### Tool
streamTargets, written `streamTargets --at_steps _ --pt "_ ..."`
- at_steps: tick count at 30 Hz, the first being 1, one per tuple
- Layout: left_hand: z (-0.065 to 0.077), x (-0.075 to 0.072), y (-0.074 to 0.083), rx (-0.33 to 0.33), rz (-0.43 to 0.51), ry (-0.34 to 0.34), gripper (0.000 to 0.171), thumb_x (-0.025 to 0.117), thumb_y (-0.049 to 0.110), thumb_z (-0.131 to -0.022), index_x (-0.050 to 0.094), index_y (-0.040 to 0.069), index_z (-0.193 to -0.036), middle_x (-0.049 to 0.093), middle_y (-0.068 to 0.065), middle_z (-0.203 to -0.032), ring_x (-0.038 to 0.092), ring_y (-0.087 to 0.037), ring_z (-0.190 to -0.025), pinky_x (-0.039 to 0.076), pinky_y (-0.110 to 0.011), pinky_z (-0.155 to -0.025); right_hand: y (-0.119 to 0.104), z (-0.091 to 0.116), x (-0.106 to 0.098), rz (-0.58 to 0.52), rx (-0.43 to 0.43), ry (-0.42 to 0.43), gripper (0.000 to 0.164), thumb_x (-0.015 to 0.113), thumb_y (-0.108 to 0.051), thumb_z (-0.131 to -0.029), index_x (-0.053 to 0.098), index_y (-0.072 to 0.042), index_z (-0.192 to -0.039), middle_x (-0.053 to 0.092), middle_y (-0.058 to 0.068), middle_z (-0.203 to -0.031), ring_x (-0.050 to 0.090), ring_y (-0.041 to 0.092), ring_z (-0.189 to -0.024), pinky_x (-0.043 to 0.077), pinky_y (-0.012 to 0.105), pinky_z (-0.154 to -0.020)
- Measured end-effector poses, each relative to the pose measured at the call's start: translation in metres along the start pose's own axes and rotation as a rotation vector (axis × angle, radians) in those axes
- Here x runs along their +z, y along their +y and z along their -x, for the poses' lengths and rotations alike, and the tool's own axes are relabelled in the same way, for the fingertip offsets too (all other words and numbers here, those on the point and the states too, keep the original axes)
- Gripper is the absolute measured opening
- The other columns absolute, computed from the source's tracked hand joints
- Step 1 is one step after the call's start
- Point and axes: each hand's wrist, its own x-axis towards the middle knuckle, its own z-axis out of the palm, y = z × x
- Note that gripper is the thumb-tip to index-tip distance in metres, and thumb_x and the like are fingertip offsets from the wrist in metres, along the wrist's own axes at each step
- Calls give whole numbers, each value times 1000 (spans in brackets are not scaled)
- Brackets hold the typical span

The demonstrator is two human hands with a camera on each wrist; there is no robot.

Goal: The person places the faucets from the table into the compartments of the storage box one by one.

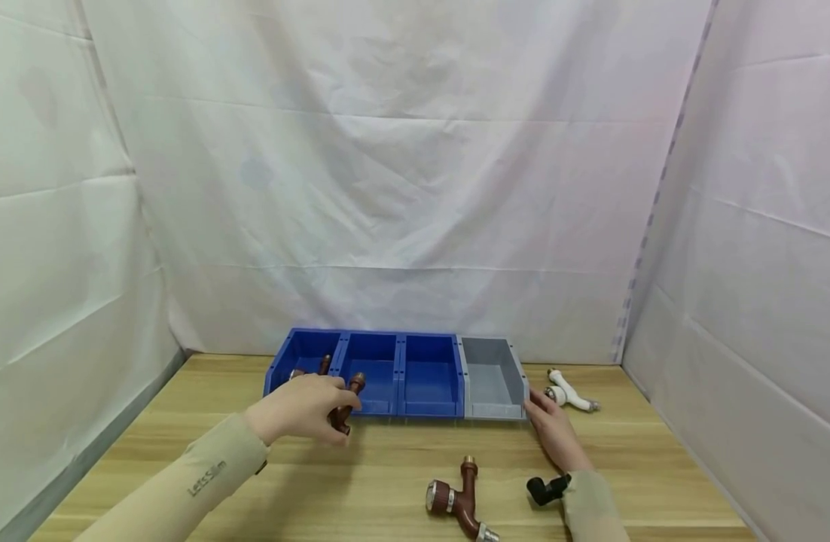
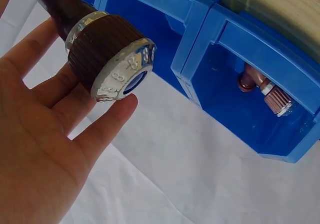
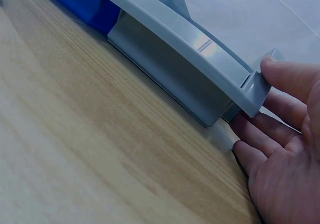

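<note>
You face creased white cloth back sheet (image 1: 401, 196), hanging behind light wood-grain tabletop (image 1: 381, 489). On your left, creased white cloth side sheet (image 1: 49, 248); on your right, matching side sheet (image 1: 754, 248), narrow grey-and-white dashed strip (image 1: 657, 197) running down corner.

At the counter (image 1: 367, 489), our left hand (image 1: 305, 409) grips a brown tap (image 1: 356, 384) by blue bins (image 1: 431, 409) while our right hand (image 1: 556, 430) holds a gray bin (image 1: 494, 411) at its corner.

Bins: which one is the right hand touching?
The grey bin at the row's right end, with the right hand at its corner; the only bin not blue.
</note>
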Motion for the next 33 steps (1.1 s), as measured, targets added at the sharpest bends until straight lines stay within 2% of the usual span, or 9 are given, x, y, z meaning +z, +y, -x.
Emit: streamTargets --at_steps 11,16,22,33 --pt "-1 -2 1 -40 10 -14 44 78 51 -75 70 30 -112 54 13 -85 46 -4 -65 43 -30 -57 3 -1 -1 12 -4 -6 62 51 -19 -102 21 5 -151 19 20 -156 20 25 -142 33 12 -96" --pt "-5 -2 0 -69 -3 -16 44 78 50 -75 70 29 -113 55 12 -86 47 -5 -66 44 -31 -59 3 0 -2 26 -4 10 61 51 -18 -102 22 5 -151 19 21 -156 21 24 -141 34 9 -93" --pt "-7 -2 -1 -65 -9 -3 43 79 48 -75 70 29 -112 55 11 -86 47 -5 -67 45 -32 -60 2 0 -1 12 -5 9 60 50 -17 -102 22 6 -150 20 21 -156 22 24 -140 34 7 -90" --pt "-13 -1 -4 -94 9 -19 46 79 51 -75 70 29 -114 54 12 -88 47 -5 -68 45 -32 -63 1 0 -1 23 8 5 60 49 -17 -103 21 5 -151 19 22 -156 21 25 -141 35 8 -91"
